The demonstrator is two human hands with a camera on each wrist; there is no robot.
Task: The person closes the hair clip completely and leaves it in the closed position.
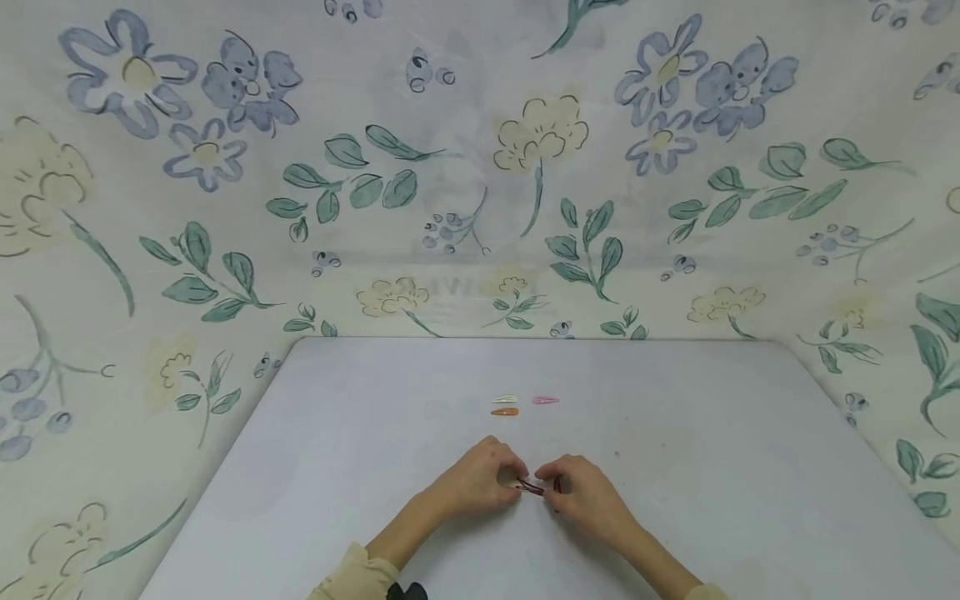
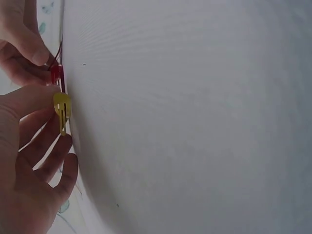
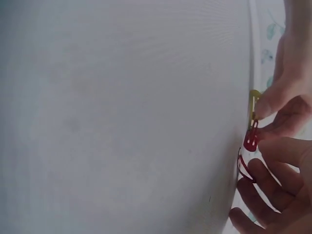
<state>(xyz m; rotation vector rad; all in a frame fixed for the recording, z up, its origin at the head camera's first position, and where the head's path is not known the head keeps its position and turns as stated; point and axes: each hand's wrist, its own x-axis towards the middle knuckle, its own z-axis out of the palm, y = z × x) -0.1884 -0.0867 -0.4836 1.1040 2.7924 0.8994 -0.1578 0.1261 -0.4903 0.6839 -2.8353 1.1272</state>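
Note:
Both hands meet low over the white table. My left hand [image 1: 480, 479] pinches a yellow snap hair clip [image 2: 62, 112] between thumb and fingers. My right hand [image 1: 588, 500] pinches a red snap hair clip [image 3: 251, 140] beside it. The two clips' ends come close together between the hands; whether they are joined cannot be told. A second dark red curved piece [image 3: 245, 169] lies against the right hand's fingers; I cannot tell if it is part of the red clip. In the head view only dark red strips show between the fingertips.
Ahead of the hands on the white table [image 1: 360, 417] lie a whitish hair clip [image 1: 505, 399], an orange one [image 1: 505, 411] and a pink one [image 1: 546, 400]. A floral cloth [image 1: 465, 167] hangs behind the table and along its sides.

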